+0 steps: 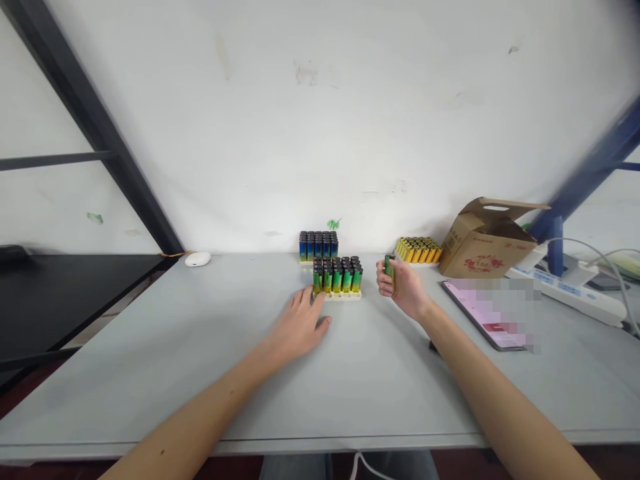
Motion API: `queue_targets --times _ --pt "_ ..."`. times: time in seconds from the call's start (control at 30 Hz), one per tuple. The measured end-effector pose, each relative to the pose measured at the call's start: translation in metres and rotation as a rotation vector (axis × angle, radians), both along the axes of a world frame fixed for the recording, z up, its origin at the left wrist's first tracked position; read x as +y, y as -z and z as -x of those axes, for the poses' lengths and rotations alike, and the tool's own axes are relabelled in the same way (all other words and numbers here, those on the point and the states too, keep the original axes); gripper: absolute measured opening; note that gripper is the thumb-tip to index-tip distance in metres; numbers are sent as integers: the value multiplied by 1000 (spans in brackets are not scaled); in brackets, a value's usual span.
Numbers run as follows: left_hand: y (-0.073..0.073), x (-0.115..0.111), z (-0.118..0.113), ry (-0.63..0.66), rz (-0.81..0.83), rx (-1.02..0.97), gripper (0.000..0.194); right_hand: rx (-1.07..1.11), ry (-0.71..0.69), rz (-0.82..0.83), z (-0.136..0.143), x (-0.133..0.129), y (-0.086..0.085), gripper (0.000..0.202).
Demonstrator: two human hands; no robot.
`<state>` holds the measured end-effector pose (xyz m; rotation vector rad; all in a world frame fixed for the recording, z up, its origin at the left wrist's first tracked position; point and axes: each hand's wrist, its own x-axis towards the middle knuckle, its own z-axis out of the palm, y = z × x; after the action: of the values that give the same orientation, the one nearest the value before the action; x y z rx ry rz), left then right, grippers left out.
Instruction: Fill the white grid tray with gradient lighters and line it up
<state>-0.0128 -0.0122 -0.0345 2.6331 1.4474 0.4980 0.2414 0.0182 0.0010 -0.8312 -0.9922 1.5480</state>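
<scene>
Green-and-yellow lighters (342, 277) with black tops stand upright in rows in a white holder (343, 297) at the middle of the table. My left hand (300, 325) rests flat on the tabletop, fingers apart and empty, its fingertips at the holder's near left corner. I cannot tell whether they touch the holder. To the right of the holder, my right hand (403, 285) is raised and closed around one green lighter (389, 272), held upright with the thumb near its top. The fingers hide part of that lighter.
Blue lighters (319, 247) stand in another holder behind, near the wall. Yellow cylindrical pieces (420, 251) sit at the back right beside an open cardboard box (480, 247). A tablet-like device (480, 313), a power strip (575, 297) and a white case (198, 259) lie on the table.
</scene>
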Motion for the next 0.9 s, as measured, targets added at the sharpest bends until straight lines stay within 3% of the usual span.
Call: queue_targets --times 0.13,0.63,0.9 --pt "-1 0 0 -1 8 -7 45 21 48 42 2 1 1 39" --pt "1 1 0 -12 27 -8 46 37 123 37 20 3 13 24" --pt "2 2 -1 -3 2 9 46 7 64 7 21 2 17 25"
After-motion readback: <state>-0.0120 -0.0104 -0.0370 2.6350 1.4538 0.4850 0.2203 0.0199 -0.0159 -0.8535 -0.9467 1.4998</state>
